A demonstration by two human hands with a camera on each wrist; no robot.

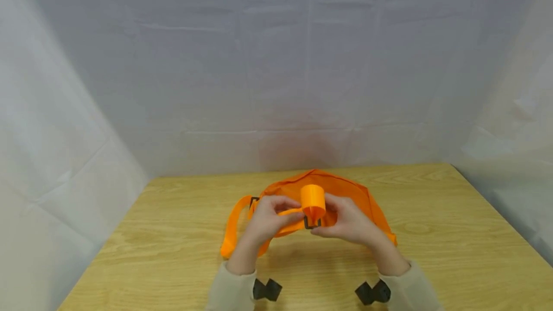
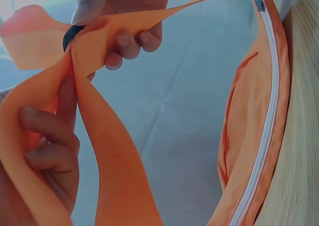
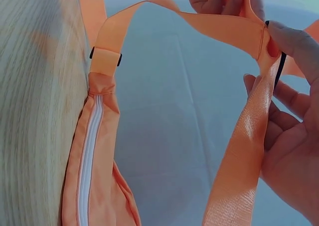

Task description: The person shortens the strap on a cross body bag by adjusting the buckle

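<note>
An orange bag (image 1: 352, 188) lies on the wooden table with its strap raised in front of it. My right hand (image 1: 352, 220) pinches the strap at a black slider buckle (image 3: 280, 69), thumb on one side and fingers on the other. To its left, my left hand (image 1: 263, 217) holds the orange strap (image 2: 122, 151) close to the buckle. Between the hands, a loop of webbing (image 1: 313, 197) stands up above the slider. The left wrist view shows the left fingers (image 2: 52, 131) curled beside the strap. How the webbing runs inside the slider is partly hidden.
A white zipper (image 2: 271, 76) runs along the bag's edge. A second black slider (image 3: 105, 56) sits where the strap joins the bag, and a strap loop (image 1: 231, 227) droops onto the table at left. White sheeting (image 1: 276, 71) surrounds the wooden table (image 1: 173, 234).
</note>
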